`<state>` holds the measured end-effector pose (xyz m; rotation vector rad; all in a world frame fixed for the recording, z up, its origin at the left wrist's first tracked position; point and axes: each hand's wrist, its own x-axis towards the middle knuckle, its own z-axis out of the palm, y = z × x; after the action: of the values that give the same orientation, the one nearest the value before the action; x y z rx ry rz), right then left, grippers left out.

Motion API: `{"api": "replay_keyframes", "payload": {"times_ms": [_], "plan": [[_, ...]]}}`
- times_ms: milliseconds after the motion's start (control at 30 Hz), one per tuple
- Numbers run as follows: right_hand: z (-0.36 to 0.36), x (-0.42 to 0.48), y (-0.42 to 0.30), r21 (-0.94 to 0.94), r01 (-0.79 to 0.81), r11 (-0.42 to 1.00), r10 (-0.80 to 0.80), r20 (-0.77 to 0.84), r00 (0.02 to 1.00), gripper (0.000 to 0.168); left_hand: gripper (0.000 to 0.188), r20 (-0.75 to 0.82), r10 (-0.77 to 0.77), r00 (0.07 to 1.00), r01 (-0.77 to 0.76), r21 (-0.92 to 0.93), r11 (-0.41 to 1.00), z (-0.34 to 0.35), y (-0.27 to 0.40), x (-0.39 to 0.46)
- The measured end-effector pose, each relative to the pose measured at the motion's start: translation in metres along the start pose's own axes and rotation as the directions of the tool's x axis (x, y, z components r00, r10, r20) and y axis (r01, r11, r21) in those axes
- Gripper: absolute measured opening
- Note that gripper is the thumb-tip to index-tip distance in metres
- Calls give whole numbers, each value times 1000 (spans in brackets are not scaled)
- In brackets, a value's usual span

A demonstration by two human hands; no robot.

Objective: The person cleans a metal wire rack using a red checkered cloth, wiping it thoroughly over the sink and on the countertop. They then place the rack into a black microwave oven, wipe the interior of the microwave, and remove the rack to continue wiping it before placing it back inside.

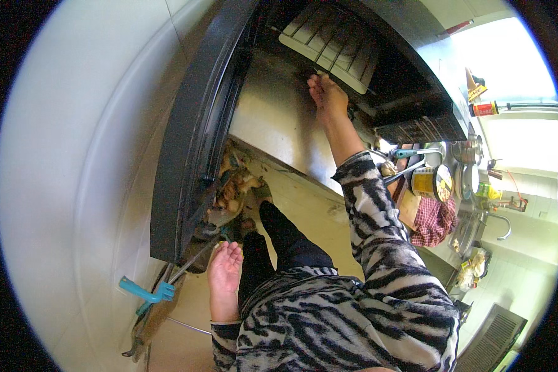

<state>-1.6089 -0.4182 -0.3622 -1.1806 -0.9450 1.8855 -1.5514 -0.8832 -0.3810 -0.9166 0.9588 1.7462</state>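
My right hand reaches up and forward, fingers bent, to the edge of a wire rack over a pale panel inside a dark recess. A small pale thing shows at its fingertips; whether they grip it I cannot tell. Low on the left, my left hand is palm up with curled fingers. A small pale-yellow bit lies by its fingertips, too small to name. Beyond that hand, near my feet, lies a heap of brown and pale scraps, seemingly in a clear bag.
A black cabinet-like panel rises at the left. Beside it leans a turquoise-handled tool. On the right-hand counter are a food tub, garlic, a turquoise-handled utensil, a checked cloth and a sink.
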Motion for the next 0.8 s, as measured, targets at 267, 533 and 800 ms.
{"api": "replay_keyframes", "payload": {"times_ms": [267,533,800], "plan": [[14,5,-2,-43,0,999,-5,-111,994,18,22,-6,8,1000,-8,28,1000,10,4,0],[15,15,8,25,56,998,-52,-134,990,15,19,14,28,999,-29,24,999,11,5,-1],[-10,-33,4,-17,-37,999,37,26,999,27,15,10,396,918,-389,220,895,30,7,-48]]}}
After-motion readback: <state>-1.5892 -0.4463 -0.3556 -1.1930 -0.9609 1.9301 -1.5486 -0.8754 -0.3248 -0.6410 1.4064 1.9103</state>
